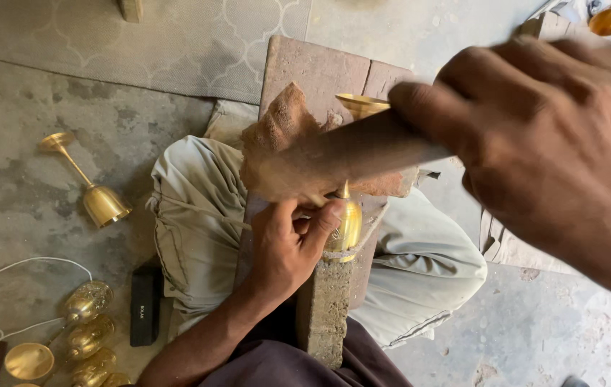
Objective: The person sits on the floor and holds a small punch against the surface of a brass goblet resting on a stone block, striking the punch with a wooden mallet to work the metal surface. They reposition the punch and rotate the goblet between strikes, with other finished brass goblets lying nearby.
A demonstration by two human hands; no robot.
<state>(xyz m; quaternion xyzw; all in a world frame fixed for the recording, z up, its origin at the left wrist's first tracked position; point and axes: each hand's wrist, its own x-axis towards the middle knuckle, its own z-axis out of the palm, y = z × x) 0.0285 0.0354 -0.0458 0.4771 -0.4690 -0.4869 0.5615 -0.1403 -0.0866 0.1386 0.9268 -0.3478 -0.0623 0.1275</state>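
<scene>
A brass goblet (346, 222) lies on a wooden block (323, 301) across the person's lap. The left hand (287, 247) clamps its bowl. The right hand (542, 143), just above, closes around a blurred mallet (334, 158). A mistimed blow could strike the left fingers or dent the brass.

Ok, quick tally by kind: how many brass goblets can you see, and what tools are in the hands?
Brass goblets: 6 clear – one under the left hand on the wooden block, one lying on the floor, four in the bottom-left pile.
Wooden mallets: 1, in the right hand.
Total: 7.
</scene>
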